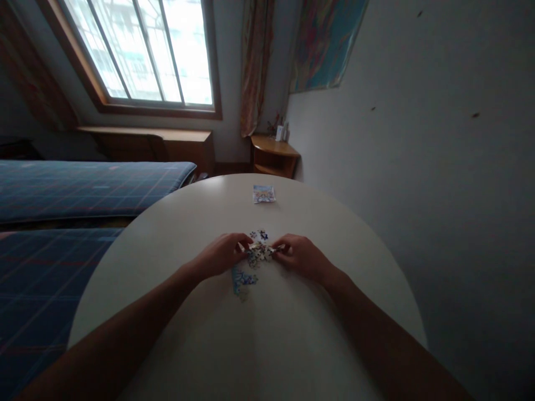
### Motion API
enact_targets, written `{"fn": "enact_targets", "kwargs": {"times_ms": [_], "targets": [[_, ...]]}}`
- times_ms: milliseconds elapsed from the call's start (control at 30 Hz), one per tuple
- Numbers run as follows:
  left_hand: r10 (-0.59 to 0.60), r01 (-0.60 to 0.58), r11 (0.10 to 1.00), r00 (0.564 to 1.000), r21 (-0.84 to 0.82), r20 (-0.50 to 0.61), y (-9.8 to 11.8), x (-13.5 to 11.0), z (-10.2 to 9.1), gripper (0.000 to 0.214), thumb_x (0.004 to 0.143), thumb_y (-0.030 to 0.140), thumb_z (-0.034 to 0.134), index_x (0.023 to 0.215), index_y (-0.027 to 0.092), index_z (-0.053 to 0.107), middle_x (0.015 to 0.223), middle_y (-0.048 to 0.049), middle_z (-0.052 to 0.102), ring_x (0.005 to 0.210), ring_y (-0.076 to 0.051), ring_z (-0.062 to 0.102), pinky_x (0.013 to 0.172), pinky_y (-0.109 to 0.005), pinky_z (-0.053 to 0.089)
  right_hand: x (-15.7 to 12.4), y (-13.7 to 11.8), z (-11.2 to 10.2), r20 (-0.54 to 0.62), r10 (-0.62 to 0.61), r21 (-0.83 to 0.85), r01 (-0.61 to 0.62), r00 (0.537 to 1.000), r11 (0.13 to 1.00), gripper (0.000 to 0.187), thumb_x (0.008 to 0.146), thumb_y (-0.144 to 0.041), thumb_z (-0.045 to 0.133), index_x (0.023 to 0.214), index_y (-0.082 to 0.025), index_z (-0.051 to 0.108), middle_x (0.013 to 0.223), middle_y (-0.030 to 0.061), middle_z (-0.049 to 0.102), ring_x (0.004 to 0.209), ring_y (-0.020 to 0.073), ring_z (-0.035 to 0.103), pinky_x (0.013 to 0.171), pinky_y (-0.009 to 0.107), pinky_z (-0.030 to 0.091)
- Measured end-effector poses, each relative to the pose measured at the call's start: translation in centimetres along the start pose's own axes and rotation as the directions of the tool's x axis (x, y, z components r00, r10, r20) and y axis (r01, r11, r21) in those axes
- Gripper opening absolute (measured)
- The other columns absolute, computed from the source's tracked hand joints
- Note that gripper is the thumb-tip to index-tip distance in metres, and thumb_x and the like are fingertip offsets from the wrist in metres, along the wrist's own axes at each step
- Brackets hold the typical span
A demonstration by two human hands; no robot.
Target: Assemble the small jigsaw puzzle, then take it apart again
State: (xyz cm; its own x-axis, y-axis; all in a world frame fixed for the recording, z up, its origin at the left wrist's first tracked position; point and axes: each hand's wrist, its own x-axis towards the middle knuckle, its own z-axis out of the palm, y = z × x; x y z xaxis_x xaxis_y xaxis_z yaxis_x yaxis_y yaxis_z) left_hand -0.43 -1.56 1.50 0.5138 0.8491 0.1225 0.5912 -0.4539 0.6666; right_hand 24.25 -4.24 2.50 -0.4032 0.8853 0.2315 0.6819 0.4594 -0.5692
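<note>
A small heap of loose jigsaw puzzle pieces lies on the round white table, between my two hands. My left hand is at the heap's left edge, thumb and forefinger curled in on a puzzle piece there. From the other side, my right hand pinches a puzzle piece beside the heap. Just below the heap sits a partly joined corner of the puzzle, mostly blue. A few more pieces lie at the heap's far side. Fine detail of the pieces is too small to make out.
A small picture card or packet rests near the table's far edge. Beds with blue plaid covers stand at the left. A wooden corner shelf is behind the table, and a bare wall rises on the right.
</note>
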Motion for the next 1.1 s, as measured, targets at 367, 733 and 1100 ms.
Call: {"fn": "enact_targets", "kwargs": {"times_ms": [367, 733, 1100], "targets": [[0.01, -0.015, 0.997, 0.998, -0.073, -0.057, -0.9, 0.6, -1.5, 0.028, 0.079, 0.027, 0.06, 0.105, 0.018, 0.067, 0.089, -0.0063, 0.074, 0.079, -0.018, 0.068, 0.072, -0.029, 0.052, -0.3, -3.1, 2.1, -0.069, -0.135, -0.246, 0.114, 0.988, 0.963, 0.031, 0.087, -0.04, 0.064, 0.112, -0.021, 0.07, 0.113, 0.01, 0.07, 0.108, 0.0272, 0.057, 0.095, 0.042, 0.043], [-0.096, 0.096, 0.994, 0.995, -0.059, 0.008, -1.0, 0.2, -2.2, 0.029, 0.08, 0.035, 0.059, 0.1, 0.017, 0.068, 0.08, -0.0065, 0.073, 0.071, -0.019, 0.067, 0.06, -0.026, 0.049, -0.2, -4.3, 4.7, 0.141, -0.341, -0.246, 0.366, 0.929, 0.897, 0.032, 0.092, -0.04, 0.058, 0.119, -0.024, 0.066, 0.126, 0.0081, 0.064, 0.119, 0.0262, 0.054, 0.104, 0.043, 0.041], [0.002, -0.029, 0.995, 0.966, 0.099, 0.258, -0.2, -2.0, -3.9, 0.057, 0.064, 0.034, 0.076, 0.118, 0.022, 0.062, 0.118, -0.0086, 0.059, 0.094, -0.023, 0.062, 0.083, -0.033, 0.049, 0.3, -1.3, 2.9, 0.073, -0.295, -0.166, 0.303, 0.953, 0.938, 0.032, 0.089, -0.038, 0.064, 0.117, -0.025, 0.068, 0.12, 0.0062, 0.068, 0.115, 0.0244, 0.054, 0.104, 0.042, 0.039]]}}
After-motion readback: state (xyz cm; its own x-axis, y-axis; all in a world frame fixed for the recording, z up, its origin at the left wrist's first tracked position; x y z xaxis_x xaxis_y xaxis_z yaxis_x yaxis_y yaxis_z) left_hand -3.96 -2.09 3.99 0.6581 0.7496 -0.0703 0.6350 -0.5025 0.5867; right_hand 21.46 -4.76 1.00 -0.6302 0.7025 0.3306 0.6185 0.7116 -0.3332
